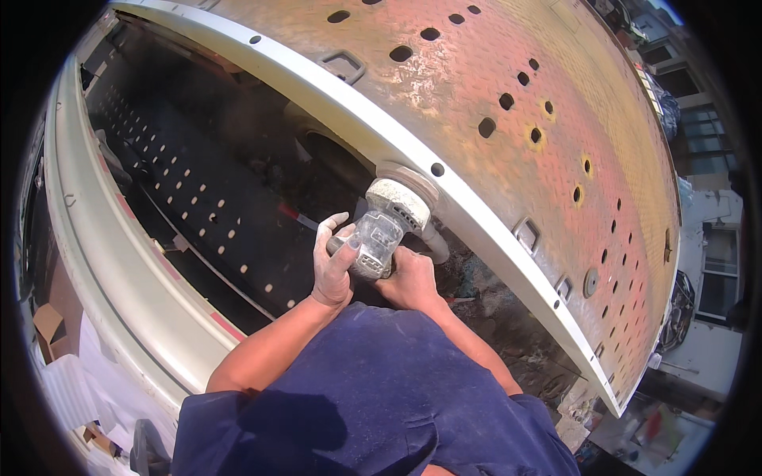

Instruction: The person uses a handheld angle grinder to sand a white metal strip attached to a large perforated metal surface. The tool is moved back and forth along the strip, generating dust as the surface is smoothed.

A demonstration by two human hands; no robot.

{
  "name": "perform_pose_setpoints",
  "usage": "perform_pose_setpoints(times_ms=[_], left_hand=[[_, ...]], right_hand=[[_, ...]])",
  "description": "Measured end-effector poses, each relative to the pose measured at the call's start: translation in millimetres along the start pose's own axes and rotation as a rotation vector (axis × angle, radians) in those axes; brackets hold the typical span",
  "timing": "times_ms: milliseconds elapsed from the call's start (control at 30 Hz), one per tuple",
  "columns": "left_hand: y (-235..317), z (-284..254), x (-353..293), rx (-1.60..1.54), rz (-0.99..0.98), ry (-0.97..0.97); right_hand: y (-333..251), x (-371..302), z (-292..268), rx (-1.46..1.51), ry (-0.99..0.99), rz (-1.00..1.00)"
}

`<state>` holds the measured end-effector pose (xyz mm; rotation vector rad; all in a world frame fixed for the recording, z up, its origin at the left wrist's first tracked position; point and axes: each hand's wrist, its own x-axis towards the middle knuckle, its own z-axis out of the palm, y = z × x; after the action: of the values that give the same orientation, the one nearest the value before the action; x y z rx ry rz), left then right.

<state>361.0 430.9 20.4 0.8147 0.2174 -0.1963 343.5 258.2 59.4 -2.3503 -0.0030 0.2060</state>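
A dusty grey-and-white power sander (382, 232) is in both my hands, in the middle of the view. Its round pad (407, 179) meets the side just below the white edge strip (484, 208) of a large metal deck. My left hand (333, 268) grips the sander's body from the left, its fingers coated in pale dust. From the right, my right hand (412, 279) is closed around the lower end of the tool. A pale hose or pipe (434, 243) shows beside the pad; where it leads is hidden.
The reddish, worn deck (460, 87) has rows of holes, and metal loops (526, 235) near its edge. A long cream panel (135, 262) curves along the left. Between them lies a dark perforated surface (190, 174). A cardboard box (52, 333) stands at far left; rubble (516, 317) lies below the deck.
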Motion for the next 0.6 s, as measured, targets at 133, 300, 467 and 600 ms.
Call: perform_pose_setpoints(times_ms=[133,300,467,600], left_hand=[[19.9,-5.5,17.3,0.025,0.001,0.008],[41.7,-6.1,28.2,0.024,0.013,-0.045],[16.0,-14.0,22.8,0.016,-0.032,0.015],[17.0,-13.0,23.8,0.109,-0.019,0.01]], right_hand=[[-16.5,19.5,0.4,0.02,-0.092,0.054],[-27.8,41.4,-12.2,0.232,-0.377,0.183],[-11.1,32.3,-6.5,0.201,-0.427,0.227],[-4.6,30.7,-2.4,0.275,-0.396,0.233]])
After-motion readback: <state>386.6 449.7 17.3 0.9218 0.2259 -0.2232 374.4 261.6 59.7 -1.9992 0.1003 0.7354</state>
